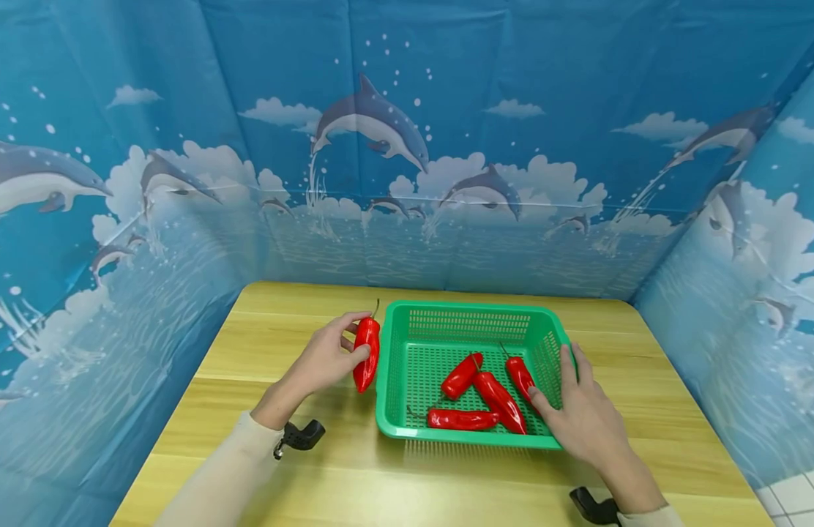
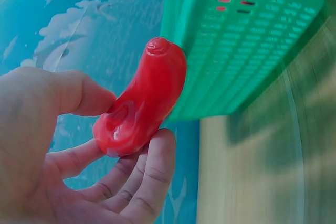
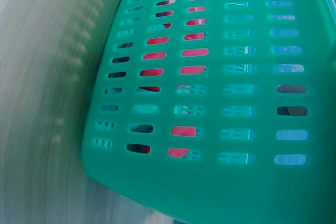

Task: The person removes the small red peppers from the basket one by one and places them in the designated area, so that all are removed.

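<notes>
My left hand [image 1: 328, 355] pinches a red chili pepper [image 1: 367, 355] between thumb and fingers, just left of the green basket [image 1: 440, 437]. The pepper's green stem points up and away in the head view. In the left wrist view, the held pepper [image 2: 147, 95] appears glossy, with the thumb on one side and fingertips beneath. My right hand [image 1: 588, 421] grips the basket's right rim, its thumb over the inner side. Several red peppers [image 1: 462, 419] lie in the basket, mostly toward its front and right. The right wrist view shows only the perforated basket wall [image 3: 210, 182]; the fingers are out of sight there.
The basket stands on a wood-grain table [image 1: 301, 483]. A blue curtain with dolphins [image 1: 407, 241] encloses the back and both sides. Each wrist wears a black camera mount [image 1: 303, 435].
</notes>
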`<control>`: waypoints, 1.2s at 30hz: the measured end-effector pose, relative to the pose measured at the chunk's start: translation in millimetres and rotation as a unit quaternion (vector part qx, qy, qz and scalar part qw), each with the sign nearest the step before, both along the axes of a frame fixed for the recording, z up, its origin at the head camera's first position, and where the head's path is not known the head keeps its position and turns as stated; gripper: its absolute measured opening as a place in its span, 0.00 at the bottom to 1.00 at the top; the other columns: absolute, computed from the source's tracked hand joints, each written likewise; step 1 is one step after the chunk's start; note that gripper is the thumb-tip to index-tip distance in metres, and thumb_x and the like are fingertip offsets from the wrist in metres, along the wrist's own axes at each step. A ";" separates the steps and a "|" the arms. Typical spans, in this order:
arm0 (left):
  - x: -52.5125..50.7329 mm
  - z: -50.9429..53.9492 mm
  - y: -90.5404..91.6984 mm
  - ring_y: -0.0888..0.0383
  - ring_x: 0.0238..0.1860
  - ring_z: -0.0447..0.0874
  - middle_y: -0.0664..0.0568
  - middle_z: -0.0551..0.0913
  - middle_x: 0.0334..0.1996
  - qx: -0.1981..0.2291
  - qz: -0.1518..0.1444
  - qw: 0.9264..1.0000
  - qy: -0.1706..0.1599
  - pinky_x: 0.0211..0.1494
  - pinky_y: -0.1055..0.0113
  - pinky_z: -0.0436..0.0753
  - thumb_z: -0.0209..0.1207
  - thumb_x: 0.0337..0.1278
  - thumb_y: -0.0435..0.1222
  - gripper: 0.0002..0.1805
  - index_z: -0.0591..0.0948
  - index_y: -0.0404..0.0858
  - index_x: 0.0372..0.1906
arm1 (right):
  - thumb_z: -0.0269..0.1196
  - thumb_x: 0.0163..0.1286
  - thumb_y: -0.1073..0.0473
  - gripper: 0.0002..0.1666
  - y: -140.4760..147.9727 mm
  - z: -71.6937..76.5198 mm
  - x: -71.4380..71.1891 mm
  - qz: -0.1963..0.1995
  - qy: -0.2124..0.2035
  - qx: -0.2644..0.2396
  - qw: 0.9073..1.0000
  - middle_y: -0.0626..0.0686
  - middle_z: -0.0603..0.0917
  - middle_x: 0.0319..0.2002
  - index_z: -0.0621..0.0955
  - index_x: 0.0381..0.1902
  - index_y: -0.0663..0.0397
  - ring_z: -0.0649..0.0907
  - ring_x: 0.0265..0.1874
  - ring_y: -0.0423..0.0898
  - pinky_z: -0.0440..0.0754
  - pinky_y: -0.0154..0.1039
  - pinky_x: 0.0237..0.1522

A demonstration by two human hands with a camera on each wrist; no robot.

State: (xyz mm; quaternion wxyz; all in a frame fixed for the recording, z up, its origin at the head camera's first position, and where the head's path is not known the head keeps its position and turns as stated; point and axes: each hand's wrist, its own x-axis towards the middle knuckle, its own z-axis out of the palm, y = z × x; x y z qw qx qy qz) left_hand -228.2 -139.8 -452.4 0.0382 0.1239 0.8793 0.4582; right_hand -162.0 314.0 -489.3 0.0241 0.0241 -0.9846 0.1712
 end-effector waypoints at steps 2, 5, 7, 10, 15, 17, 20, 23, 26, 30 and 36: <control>-1.4 -2.0 -5.0 0.50 0.49 0.92 0.37 0.87 0.69 0.000 0.006 1.000 -0.004 0.44 0.59 0.94 0.66 0.79 0.35 0.36 0.76 0.44 0.88 | 0.63 0.88 0.32 0.67 0.1 -0.4 -0.2 0.000 0.001 0.001 1.000 0.78 0.47 0.93 0.43 0.96 0.70 0.86 0.61 0.84 0.91 0.68 0.41; -3.5 -7.1 -11.8 0.51 0.48 0.92 0.35 0.87 0.68 -0.005 0.012 1.000 -0.009 0.45 0.60 0.94 0.67 0.78 0.35 0.37 0.76 0.42 0.88 | 0.63 0.89 0.31 0.67 -0.1 -0.6 -0.3 0.000 0.002 0.001 1.000 0.78 0.46 0.93 0.43 0.96 0.70 0.85 0.62 0.85 0.91 0.71 0.44; -5.0 -10.7 -16.0 0.51 0.47 0.92 0.35 0.87 0.68 -0.009 0.017 1.000 -0.013 0.45 0.60 0.94 0.66 0.78 0.35 0.37 0.76 0.42 0.87 | 0.62 0.89 0.31 0.67 0.0 -0.6 -0.3 0.000 0.001 0.002 1.000 0.78 0.47 0.93 0.43 0.96 0.70 0.86 0.62 0.85 0.91 0.71 0.44; -8.0 -18.5 -21.5 0.51 0.47 0.92 0.34 0.86 0.69 -0.013 0.019 0.999 -0.022 0.46 0.60 0.94 0.66 0.78 0.35 0.37 0.75 0.40 0.87 | 0.63 0.88 0.31 0.67 0.4 -0.7 -0.4 -0.002 0.000 0.003 1.000 0.78 0.46 0.93 0.43 0.96 0.70 0.85 0.62 0.85 0.91 0.71 0.44; -12.5 -31.1 -28.7 0.51 0.48 0.93 0.33 0.85 0.70 -0.014 0.023 0.999 -0.044 0.46 0.59 0.95 0.67 0.80 0.36 0.37 0.74 0.39 0.88 | 0.62 0.89 0.31 0.68 0.0 -0.2 -0.6 -0.003 -0.004 0.003 1.000 0.78 0.46 0.94 0.42 0.96 0.69 0.86 0.62 0.84 0.91 0.68 0.42; -14.0 -35.0 -30.4 0.51 0.49 0.93 0.33 0.85 0.70 -0.016 0.024 0.998 -0.049 0.45 0.59 0.95 0.67 0.80 0.36 0.37 0.73 0.39 0.89 | 0.62 0.89 0.30 0.68 -0.4 0.3 -0.7 -0.003 -0.006 0.003 1.000 0.77 0.45 0.94 0.42 0.96 0.69 0.86 0.62 0.84 0.91 0.66 0.40; -15.9 -40.8 -31.9 0.50 0.49 0.94 0.32 0.85 0.69 -0.017 0.022 0.998 -0.056 0.44 0.59 0.96 0.67 0.80 0.35 0.38 0.73 0.37 0.89 | 0.62 0.88 0.31 0.68 -1.1 1.5 -0.3 -0.004 -0.008 0.003 1.000 0.77 0.45 0.94 0.42 0.96 0.69 0.86 0.61 0.83 0.90 0.63 0.38; -17.9 -46.8 -32.9 0.50 0.49 0.94 0.32 0.84 0.68 -0.018 0.022 0.997 -0.065 0.43 0.60 0.96 0.67 0.80 0.35 0.38 0.72 0.36 0.89 | 0.63 0.88 0.31 0.68 -1.6 2.5 0.0 -0.005 -0.009 0.002 1.000 0.77 0.46 0.94 0.43 0.96 0.69 0.86 0.61 0.83 0.90 0.62 0.36; -19.8 -52.2 -33.8 0.52 0.48 0.94 0.33 0.84 0.68 -0.023 0.021 0.997 -0.075 0.42 0.62 0.94 0.67 0.81 0.34 0.37 0.72 0.37 0.89 | 0.62 0.88 0.30 0.68 -1.9 2.9 0.2 -0.005 -0.011 0.003 1.000 0.77 0.45 0.94 0.43 0.96 0.69 0.86 0.60 0.83 0.89 0.61 0.35; -21.3 -57.0 -34.0 0.53 0.48 0.93 0.33 0.85 0.68 -0.032 0.018 0.996 -0.078 0.42 0.63 0.92 0.67 0.81 0.34 0.37 0.72 0.36 0.88 | 0.62 0.88 0.30 0.68 -2.1 3.6 0.4 -0.005 -0.012 0.005 1.000 0.77 0.45 0.94 0.43 0.96 0.69 0.86 0.61 0.84 0.90 0.62 0.36; -23.2 -60.6 -33.1 0.53 0.45 0.91 0.33 0.85 0.67 -0.031 0.017 0.996 -0.082 0.40 0.63 0.91 0.67 0.80 0.33 0.37 0.73 0.36 0.88 | 0.62 0.88 0.30 0.68 -2.1 4.9 0.9 -0.006 -0.014 0.004 1.000 0.76 0.45 0.94 0.42 0.96 0.68 0.87 0.59 0.82 0.88 0.57 0.32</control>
